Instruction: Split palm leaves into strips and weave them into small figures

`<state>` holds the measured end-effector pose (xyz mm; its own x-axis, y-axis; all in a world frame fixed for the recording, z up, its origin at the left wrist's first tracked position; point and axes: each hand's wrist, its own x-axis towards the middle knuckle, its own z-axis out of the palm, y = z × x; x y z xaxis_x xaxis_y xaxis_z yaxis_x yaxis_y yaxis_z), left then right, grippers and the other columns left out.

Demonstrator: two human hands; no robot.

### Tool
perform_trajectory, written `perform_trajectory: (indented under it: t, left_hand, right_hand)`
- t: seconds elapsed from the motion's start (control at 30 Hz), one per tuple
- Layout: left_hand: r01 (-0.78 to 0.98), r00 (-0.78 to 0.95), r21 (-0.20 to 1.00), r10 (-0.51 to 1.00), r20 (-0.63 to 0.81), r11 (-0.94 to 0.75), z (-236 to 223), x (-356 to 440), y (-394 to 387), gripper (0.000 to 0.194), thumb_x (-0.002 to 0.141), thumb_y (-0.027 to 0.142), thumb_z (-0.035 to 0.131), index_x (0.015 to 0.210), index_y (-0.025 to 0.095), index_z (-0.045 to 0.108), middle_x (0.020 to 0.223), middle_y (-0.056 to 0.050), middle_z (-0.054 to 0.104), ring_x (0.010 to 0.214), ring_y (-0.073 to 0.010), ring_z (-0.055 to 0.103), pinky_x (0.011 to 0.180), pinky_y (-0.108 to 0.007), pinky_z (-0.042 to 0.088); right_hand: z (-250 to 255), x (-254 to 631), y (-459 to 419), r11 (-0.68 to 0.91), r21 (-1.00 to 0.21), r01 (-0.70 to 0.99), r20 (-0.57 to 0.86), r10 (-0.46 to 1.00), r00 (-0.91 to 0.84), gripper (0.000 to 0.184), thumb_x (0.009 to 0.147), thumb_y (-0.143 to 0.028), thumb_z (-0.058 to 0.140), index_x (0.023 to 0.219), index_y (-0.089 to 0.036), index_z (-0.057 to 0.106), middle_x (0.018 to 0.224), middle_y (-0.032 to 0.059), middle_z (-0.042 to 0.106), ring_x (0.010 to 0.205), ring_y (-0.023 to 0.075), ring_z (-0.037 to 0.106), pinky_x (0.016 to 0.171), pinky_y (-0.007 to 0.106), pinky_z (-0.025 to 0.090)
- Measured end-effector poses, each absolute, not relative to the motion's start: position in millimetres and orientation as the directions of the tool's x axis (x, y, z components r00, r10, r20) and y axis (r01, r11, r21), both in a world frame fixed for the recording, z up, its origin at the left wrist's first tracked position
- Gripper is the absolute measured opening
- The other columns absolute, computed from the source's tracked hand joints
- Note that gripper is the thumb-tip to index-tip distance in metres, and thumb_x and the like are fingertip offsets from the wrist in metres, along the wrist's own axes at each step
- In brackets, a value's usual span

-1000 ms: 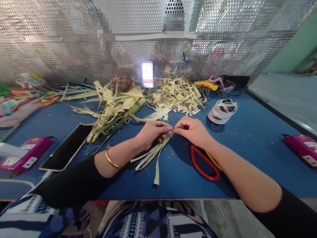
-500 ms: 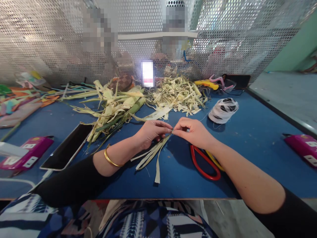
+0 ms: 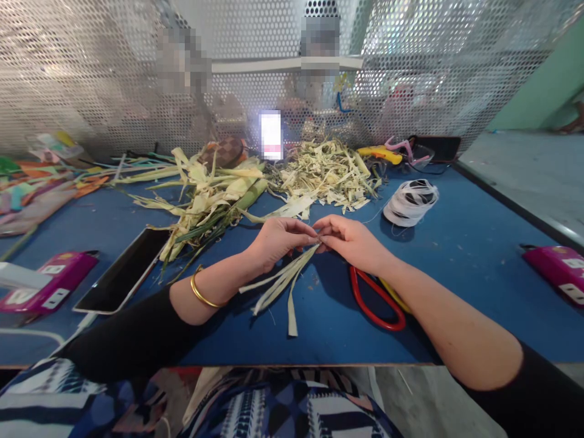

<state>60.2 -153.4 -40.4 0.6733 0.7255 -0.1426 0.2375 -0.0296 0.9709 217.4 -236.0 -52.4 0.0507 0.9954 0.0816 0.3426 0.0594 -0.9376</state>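
Several pale green husk strips hang in a bunch, fanning down toward the table's front edge. My left hand pinches the gathered top end of the strips between thumb and fingers. Meeting it from the other side, my right hand is closed at the same spot, its fingertips touching the left ones. The exact grip point is partly hidden by the fingers. Red-handled scissors lie beneath my right wrist, blades covered. To the right stands a spool of white string, from which a thin thread runs toward my right hand.
A heap of corn husks lies back left, and a pile of husk scraps at the back. A dark-screened tablet lies left beside a purple box. Another purple box is at right. A perforated metal screen borders the table.
My fingertips have shifted slightly at the joined end, with the right fingers now more extended over it. The hanging strips have swung a little; everything else stays put.
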Motion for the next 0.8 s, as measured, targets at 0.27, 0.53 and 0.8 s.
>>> perform_trajectory:
  t: [0.27, 0.53, 0.8]
  left_hand:
    - [0.303, 0.619, 0.853, 0.768, 0.164, -0.426, -41.1, 60.4, -158.9, 0.012, 0.069, 0.017, 0.065, 0.079, 0.016, 0.072, 0.074, -0.002, 0.070, 0.066, -0.0122, 0.061, 0.060, -0.021, 0.045]
    - [0.371, 0.617, 0.706, 0.728, 0.297, -0.603, -40.9, 57.9, -164.0, 0.014, 0.076, 0.022, 0.060, 0.075, 0.019, 0.073, 0.069, -0.001, 0.070, 0.062, -0.0116, 0.058, 0.058, -0.021, 0.039]
    - [0.344, 0.609, 0.639, 0.682, 0.406, -0.688, -47.3, 57.7, -164.1, 0.012, 0.077, 0.024, 0.062, 0.074, 0.019, 0.072, 0.069, 0.000, 0.070, 0.060, -0.0107, 0.055, 0.054, -0.020, 0.036]
  right_hand:
    - [-48.6, 211.9, -238.8, 0.100, -0.907, 0.408, 0.135, 0.989, 0.058, 0.015, 0.081, -0.016, 0.051, 0.095, -0.020, 0.053, 0.078, 0.0014, 0.066, 0.070, 0.0165, 0.069, 0.072, 0.033, 0.052]
    - [-48.1, 208.5, -240.3, 0.143, -0.860, 0.490, 0.209, 0.975, 0.082, 0.015, 0.080, -0.017, 0.054, 0.095, -0.020, 0.055, 0.072, 0.0000, 0.067, 0.069, 0.0172, 0.069, 0.070, 0.032, 0.051]
    - [-52.5, 213.4, -235.1, 0.069, -0.941, 0.331, 0.101, 0.992, 0.080, 0.011, 0.077, -0.023, 0.058, 0.083, -0.018, 0.066, 0.073, 0.0005, 0.068, 0.059, 0.0137, 0.066, 0.064, 0.028, 0.053]
